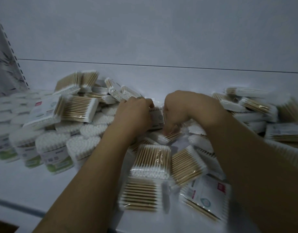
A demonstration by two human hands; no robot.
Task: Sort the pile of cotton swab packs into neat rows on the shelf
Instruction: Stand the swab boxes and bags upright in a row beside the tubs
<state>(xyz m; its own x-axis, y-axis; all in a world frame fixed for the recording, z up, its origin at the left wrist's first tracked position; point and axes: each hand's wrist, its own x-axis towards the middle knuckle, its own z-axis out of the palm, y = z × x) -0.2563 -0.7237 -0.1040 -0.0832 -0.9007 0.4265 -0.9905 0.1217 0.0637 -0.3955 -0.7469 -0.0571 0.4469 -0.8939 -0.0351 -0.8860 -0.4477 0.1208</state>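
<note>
A loose pile of flat cotton swab packs [151,158], wooden sticks with white tips in clear wrap, covers the white shelf [18,185] from the middle to the right edge. Both my hands reach into the pile's middle. My left hand [134,111] grips the left side of a flat pack [157,115] that stands on edge. My right hand [183,111] curls over the right side of the same pack, fingers pointing down into the pile. Blur hides the fingertips.
Heart-shaped tubs of cotton swabs [52,148] with green labels stand in a group at the left. More flat packs [77,106] lie on top of them. A white back wall [161,39] closes the shelf. A slotted upright [15,61] rises at the far left.
</note>
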